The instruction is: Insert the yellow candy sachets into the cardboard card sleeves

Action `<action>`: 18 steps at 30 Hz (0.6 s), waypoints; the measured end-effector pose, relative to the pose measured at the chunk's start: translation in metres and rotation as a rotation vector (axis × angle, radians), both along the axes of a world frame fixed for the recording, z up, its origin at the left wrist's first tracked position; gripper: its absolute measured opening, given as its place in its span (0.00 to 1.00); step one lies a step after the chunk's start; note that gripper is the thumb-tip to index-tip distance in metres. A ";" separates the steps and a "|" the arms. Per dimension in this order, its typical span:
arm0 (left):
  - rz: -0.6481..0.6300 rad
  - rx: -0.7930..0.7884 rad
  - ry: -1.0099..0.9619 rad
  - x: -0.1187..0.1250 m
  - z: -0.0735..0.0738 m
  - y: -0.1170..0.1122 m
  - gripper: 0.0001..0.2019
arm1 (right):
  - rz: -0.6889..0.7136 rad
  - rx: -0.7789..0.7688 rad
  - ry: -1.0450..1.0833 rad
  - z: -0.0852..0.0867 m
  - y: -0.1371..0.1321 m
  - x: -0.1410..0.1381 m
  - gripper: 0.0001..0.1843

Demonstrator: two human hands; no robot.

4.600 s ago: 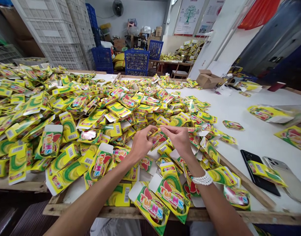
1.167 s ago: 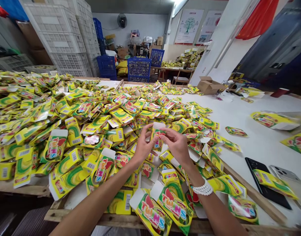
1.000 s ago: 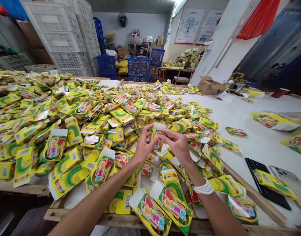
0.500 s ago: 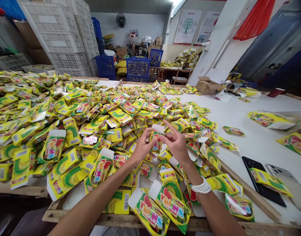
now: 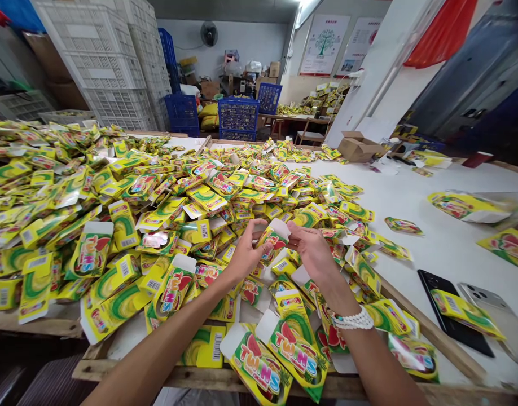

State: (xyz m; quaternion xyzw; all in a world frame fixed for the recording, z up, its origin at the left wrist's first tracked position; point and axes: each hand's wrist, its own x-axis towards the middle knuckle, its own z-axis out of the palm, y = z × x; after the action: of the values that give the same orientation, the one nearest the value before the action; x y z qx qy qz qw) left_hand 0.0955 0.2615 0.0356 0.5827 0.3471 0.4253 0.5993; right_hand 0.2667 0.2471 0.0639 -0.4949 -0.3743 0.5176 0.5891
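Note:
Between my hands is a small yellow and green candy box (image 5: 274,241) with a white end flap raised. My left hand (image 5: 251,251) grips it along its left side, thumb across the printed front. My right hand (image 5: 310,248) is closed at the box's upper right, its thumb and fingers at the white flap; whether anything else is in those fingers is hidden. A white bead bracelet (image 5: 352,319) circles my right wrist. Right below lie more boxes marked TWINS (image 5: 259,363), some with white flaps out.
A big heap of similar boxes (image 5: 115,186) covers the table's left and middle. On the right are a black phone (image 5: 445,321), a clear-cased phone (image 5: 491,307) and a wooden strip (image 5: 437,338). Farther off stand a cardboard box (image 5: 357,148), white crates (image 5: 98,67) and blue crates (image 5: 237,115).
The held box has tilted to the right. My right hand's spread fingers have come together at its upper end, and the wrist has turned slightly.

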 end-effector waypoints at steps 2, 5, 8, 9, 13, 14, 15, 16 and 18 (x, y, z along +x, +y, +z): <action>0.000 0.015 -0.008 0.000 0.000 0.000 0.25 | -0.007 -0.021 0.034 0.001 0.000 0.002 0.22; 0.005 0.031 -0.011 0.000 -0.001 0.001 0.24 | 0.006 -0.066 0.047 0.001 0.001 0.004 0.21; 0.022 -0.009 -0.002 0.000 -0.002 0.001 0.25 | 0.024 -0.043 -0.013 -0.003 0.002 0.003 0.22; 0.029 -0.025 -0.004 -0.001 -0.003 0.002 0.26 | 0.004 -0.017 -0.047 -0.004 0.002 0.002 0.22; 0.045 -0.049 -0.011 -0.001 -0.004 0.003 0.28 | -0.144 0.137 -0.245 -0.012 0.003 -0.003 0.18; 0.043 -0.046 -0.016 -0.001 -0.004 0.003 0.28 | -0.165 0.176 -0.313 -0.013 0.003 -0.004 0.16; 0.039 -0.041 -0.024 -0.001 -0.005 0.004 0.28 | -0.178 0.212 -0.380 -0.013 0.003 -0.005 0.14; 0.037 -0.036 -0.034 -0.001 -0.005 0.004 0.28 | -0.187 0.244 -0.442 -0.013 0.002 -0.005 0.13; 0.042 -0.033 -0.052 0.000 -0.007 0.005 0.27 | -0.172 0.288 -0.527 -0.010 0.001 -0.004 0.12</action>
State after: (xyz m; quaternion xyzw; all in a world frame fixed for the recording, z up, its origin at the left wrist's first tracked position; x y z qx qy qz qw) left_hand 0.0953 0.2665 0.0283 0.5542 0.3505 0.4469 0.6085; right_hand 0.2629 0.2482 0.0536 -0.5533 -0.5403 0.2613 0.5776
